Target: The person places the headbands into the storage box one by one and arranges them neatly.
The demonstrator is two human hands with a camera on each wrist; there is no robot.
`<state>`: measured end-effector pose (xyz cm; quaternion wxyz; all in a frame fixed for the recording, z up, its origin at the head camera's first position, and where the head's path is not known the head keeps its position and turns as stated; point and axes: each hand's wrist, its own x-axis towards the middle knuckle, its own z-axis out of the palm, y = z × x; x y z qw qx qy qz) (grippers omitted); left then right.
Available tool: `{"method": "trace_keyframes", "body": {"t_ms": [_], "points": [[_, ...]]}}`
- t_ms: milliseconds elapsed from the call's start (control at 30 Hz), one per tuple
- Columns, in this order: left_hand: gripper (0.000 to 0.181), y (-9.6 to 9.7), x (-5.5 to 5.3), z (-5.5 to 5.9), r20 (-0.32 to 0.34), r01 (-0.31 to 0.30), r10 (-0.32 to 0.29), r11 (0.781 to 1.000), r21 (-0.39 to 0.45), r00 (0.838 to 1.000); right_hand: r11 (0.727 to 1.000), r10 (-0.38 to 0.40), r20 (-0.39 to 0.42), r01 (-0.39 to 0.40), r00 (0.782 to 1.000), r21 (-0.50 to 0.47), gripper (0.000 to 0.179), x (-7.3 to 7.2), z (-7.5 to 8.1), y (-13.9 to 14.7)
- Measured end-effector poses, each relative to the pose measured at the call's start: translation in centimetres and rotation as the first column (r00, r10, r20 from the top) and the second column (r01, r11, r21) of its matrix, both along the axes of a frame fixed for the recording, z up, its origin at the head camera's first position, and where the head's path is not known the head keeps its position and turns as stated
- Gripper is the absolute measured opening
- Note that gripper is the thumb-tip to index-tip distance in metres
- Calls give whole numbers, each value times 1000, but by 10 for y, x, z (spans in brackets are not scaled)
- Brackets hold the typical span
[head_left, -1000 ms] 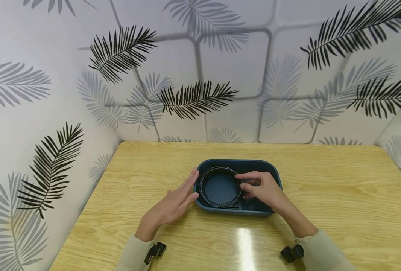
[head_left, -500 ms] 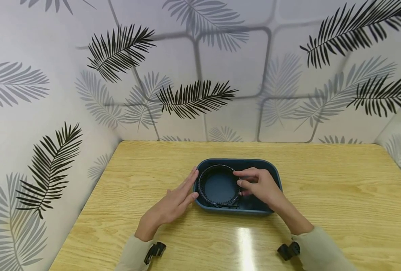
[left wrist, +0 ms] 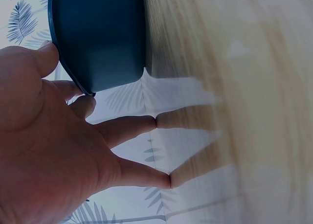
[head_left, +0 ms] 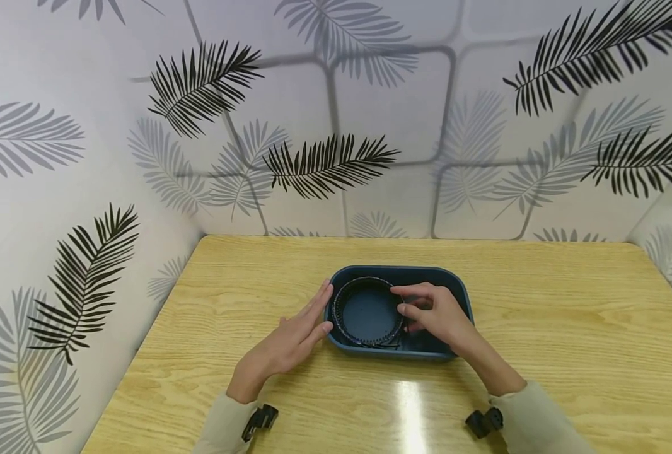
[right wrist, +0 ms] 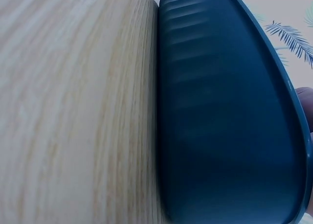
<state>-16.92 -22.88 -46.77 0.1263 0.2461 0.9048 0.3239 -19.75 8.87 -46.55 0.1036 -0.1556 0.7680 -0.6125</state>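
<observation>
A dark blue oblong box [head_left: 438, 272] with rounded ends sits on the wooden table. Inside its left part lies a black toothed headband [head_left: 336, 318], forming a ring. My right hand [head_left: 440, 315] reaches into the box, thumb and forefinger pinching the ring's right edge; its other fingers are partly hidden. At the box's left end my left hand [head_left: 290, 343] rests with fingers extended, touching the rim. In the left wrist view, thumb and forefinger meet the box rim while other fingertips touch the table. The right wrist view mostly holds the box's outer wall [right wrist: 220, 111].
The wooden table [head_left: 568, 302] runs back to a leaf-patterned wall [head_left: 370, 113], with another such wall on the left. A thin dark strip [head_left: 384, 345] lies near the box's front inner side.
The right hand has shifted slightly left and away from me, and the headband sits a little further left in the box. The left hand has stayed in place.
</observation>
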Motion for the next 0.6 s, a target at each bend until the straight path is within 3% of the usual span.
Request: {"method": "trace_keyframes", "body": {"t_ms": [333,600], "points": [[68,1,-1,-1,-7,-1,1,1000,1,1000,998,-52,-75,54,996,28,32,-2,-1,3],[67,1,1,-3,-16,-4,4,1000,9,1000,995,-95,-105,93,990,-20,31,3,4,10]]}}
